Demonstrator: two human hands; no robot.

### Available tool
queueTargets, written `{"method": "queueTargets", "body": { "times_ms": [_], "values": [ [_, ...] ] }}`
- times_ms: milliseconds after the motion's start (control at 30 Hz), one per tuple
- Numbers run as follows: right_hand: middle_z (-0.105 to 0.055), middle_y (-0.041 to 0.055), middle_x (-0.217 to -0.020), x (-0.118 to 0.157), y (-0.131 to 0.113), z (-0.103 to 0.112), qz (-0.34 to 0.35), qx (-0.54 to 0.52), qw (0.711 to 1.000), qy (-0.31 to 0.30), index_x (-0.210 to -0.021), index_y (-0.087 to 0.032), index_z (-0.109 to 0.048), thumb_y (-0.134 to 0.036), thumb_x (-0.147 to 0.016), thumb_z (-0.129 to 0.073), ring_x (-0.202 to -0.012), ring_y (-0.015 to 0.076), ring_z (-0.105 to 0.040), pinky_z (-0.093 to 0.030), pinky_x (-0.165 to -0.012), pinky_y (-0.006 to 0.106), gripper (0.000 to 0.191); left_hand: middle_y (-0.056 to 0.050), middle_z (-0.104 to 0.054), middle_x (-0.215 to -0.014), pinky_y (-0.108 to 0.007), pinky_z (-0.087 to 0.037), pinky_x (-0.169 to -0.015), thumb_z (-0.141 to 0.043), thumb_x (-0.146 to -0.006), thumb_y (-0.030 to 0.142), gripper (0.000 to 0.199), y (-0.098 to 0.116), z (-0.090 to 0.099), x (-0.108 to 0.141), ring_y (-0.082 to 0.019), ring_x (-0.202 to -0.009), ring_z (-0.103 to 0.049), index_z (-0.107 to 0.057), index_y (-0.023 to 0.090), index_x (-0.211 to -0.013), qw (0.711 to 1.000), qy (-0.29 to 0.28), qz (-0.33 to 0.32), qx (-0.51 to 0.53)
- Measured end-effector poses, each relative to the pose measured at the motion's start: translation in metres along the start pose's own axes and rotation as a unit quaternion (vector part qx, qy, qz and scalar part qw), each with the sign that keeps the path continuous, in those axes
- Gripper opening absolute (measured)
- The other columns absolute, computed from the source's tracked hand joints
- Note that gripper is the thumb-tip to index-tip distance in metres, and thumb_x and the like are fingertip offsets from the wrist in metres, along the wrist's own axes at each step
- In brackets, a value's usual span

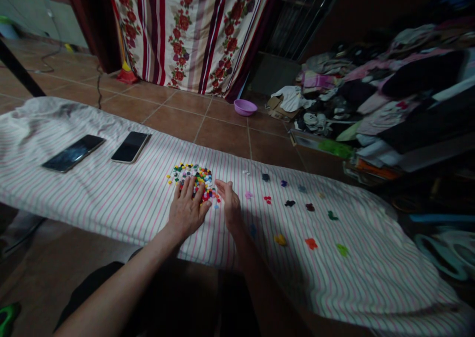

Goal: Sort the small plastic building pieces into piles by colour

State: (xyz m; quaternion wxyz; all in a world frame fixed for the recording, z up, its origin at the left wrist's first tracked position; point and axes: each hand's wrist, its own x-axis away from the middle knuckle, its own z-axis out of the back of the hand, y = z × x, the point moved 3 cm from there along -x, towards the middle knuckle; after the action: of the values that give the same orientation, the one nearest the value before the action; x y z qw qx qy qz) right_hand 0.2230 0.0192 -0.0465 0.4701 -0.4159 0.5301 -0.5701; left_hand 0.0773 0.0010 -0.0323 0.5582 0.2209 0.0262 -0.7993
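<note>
A heap of small multicoloured pieces (193,171) lies on a striped cloth; they are too small to tell their kind. My left hand (187,212) rests palm down on the heap's near side, fingers spread. At the right edge of the heap is my right hand (231,206), turned on its side, fingers extended and slightly cupped, with nothing visible in it. Right of it, little single-colour clusters are spaced apart, among them a pink cluster (248,195), a red cluster (267,199), a yellow cluster (280,239), an orange cluster (310,243) and a lime green cluster (342,250).
Two phone-like devices, a larger one (74,153) and a smaller one (131,147), lie left on the striped cloth (148,203). Beyond the far edge, a purple basin (245,108) stands on the tiled floor. Clothes (363,89) are piled at right.
</note>
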Motion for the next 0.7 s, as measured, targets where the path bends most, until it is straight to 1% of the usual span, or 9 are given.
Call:
{"method": "queueTargets", "body": {
  "times_ms": [167, 233, 367, 533, 700],
  "values": [
    [-0.064, 0.0080, -0.127, 0.000, -0.001, 0.001, -0.002, -0.012, 1.000, -0.005, -0.117, -0.022, -0.067, -0.072, -0.090, -0.025, -0.121, 0.0239, -0.057, -0.042, -0.107, 0.041, 0.070, -0.015, -0.038, -0.151, -0.054, -0.028, -0.113, -0.039, -0.093, 0.048, 0.052, 0.009, -0.004, -0.011, -0.031, -0.140, -0.036, -0.050, 0.021, -0.136, 1.000, 0.004, -0.019, 0.017],
    [-0.064, 0.0072, -0.127, 0.000, -0.001, 0.002, 0.000, -0.012, 1.000, -0.008, -0.116, -0.022, -0.067, -0.071, -0.090, -0.025, -0.121, 0.0236, -0.056, -0.040, -0.108, 0.041, 0.070, -0.013, -0.038, -0.151, -0.053, -0.029, -0.112, -0.037, -0.094, 0.047, 0.051, 0.013, -0.006, -0.017, -0.029, -0.140, -0.036, -0.050, 0.022, -0.136, 0.999, -0.003, -0.028, 0.022],
    [-0.064, 0.0065, -0.126, 0.000, 0.001, 0.005, -0.006, -0.014, 1.000, -0.003, -0.114, -0.023, -0.068, -0.072, -0.089, -0.026, -0.120, 0.0241, -0.057, -0.041, -0.106, 0.042, 0.069, -0.011, -0.043, -0.149, -0.053, -0.028, -0.114, -0.035, -0.095, 0.046, 0.052, 0.020, -0.010, -0.022, -0.028, -0.139, -0.037, -0.048, 0.021, -0.138, 0.998, -0.017, -0.050, 0.032],
    [-0.064, 0.0088, -0.126, 0.001, 0.002, 0.009, -0.025, -0.006, 1.000, 0.014, -0.114, -0.021, -0.068, -0.073, -0.088, -0.028, -0.122, 0.0251, -0.056, -0.039, -0.108, 0.043, 0.070, -0.009, -0.046, -0.146, -0.054, -0.030, -0.113, -0.035, -0.095, 0.047, 0.050, 0.022, -0.008, -0.013, -0.029, -0.139, -0.037, -0.048, 0.024, -0.138, 0.996, -0.023, -0.078, 0.024],
    [-0.065, 0.0093, -0.124, 0.000, 0.005, 0.011, 0.004, 0.016, 1.000, 0.010, -0.114, -0.021, -0.067, -0.071, -0.090, -0.026, -0.122, 0.0239, -0.056, -0.038, -0.110, 0.042, 0.069, -0.006, -0.046, -0.147, -0.051, -0.032, -0.112, -0.038, -0.095, 0.041, 0.047, 0.017, 0.006, 0.005, -0.027, -0.139, -0.037, -0.046, 0.027, -0.139, 0.992, -0.026, -0.124, 0.020]
  ]
}}
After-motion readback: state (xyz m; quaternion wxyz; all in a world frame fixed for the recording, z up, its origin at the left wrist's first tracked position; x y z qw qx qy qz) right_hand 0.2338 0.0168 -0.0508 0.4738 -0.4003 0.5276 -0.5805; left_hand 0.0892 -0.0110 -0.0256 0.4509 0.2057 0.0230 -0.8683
